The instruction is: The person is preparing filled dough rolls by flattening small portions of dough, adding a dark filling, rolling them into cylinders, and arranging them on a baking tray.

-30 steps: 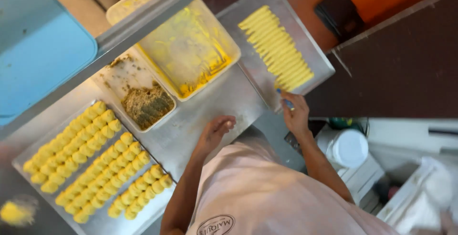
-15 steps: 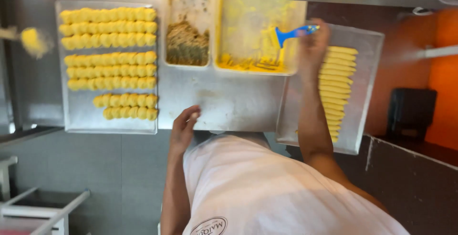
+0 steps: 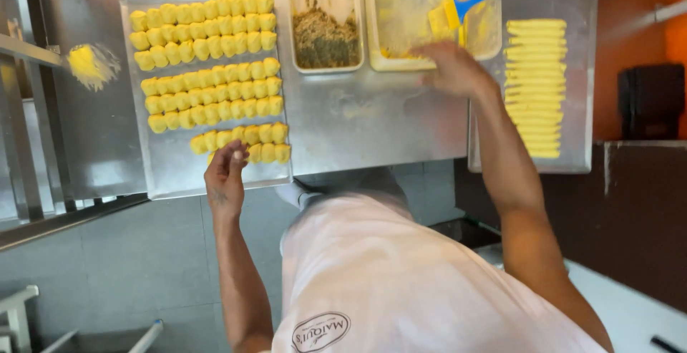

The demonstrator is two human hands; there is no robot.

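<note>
Steel worktop [image 3: 358, 120] seen from above, orange wall at the right edge. Left hand [image 3: 226, 172] sits at the near edge of a metal tray [image 3: 172, 170], fingers loosely curled, touching the nearest row of yellow pastry pieces [image 3: 207, 74] — can't tell if it's pinching one. The pieces lie in rows across that tray. Right hand [image 3: 452, 69] is at the near rim of a clear tub with yellow wash [image 3: 401, 9], palm down; a blue-handled brush [image 3: 469, 3] stands tilted in the tub just beyond the fingers. Whether the hand has hold of the brush — can't tell. Beside that tub, a smaller tub with brown-green filling [image 3: 325, 38]. Further right, a second tray [image 3: 583, 74] carries a stack of flat yellow strips [image 3: 534, 84].
</note>
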